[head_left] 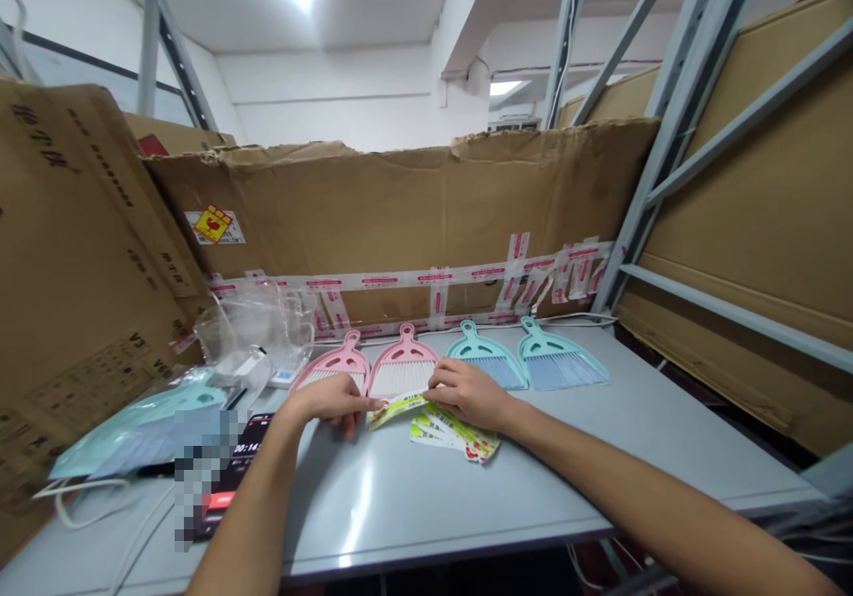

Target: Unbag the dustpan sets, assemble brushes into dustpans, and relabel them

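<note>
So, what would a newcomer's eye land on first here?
Probably the dustpans lined up towards the back of the table: two pink dustpans on the left, two teal dustpans on the right. Next, the yellow-green packet in front of them, between the left hand and right hand, with more packets fanned out near the right hand.

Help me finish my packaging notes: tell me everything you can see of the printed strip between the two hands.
The strip is narrow and thin, yellow-green with a pale band of dark characters, too small to read, and reddish print near its left end. It looks like glossy paper or film. It slants, right end farther back, in front of the pink dustpans. The left hand touches its left end; the right hand holds and partly hides the other.
</note>
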The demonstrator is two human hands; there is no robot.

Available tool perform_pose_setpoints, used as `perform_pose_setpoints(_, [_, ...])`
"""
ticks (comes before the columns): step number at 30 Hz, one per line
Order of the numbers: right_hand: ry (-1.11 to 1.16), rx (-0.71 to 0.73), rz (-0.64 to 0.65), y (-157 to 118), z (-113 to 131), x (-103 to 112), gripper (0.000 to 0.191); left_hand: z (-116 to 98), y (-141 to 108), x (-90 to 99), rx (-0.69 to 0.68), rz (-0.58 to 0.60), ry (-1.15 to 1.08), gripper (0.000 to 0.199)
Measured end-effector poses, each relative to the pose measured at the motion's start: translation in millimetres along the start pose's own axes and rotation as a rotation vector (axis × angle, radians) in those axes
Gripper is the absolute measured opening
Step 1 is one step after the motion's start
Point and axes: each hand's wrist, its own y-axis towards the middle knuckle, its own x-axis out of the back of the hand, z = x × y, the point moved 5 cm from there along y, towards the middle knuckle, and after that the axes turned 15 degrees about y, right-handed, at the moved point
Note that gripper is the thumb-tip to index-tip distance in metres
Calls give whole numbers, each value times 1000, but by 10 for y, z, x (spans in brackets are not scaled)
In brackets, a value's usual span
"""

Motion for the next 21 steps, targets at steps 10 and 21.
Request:
perform_pose_setpoints(10, [230, -174, -548, 55, 146, 278, 25, -147, 21, -160, -43, 228, -330, 116])
perform_pose_setpoints(21, [141, -122, -405, -31, 13, 305, 26, -301, 98, -17, -237, -26, -630, 68])
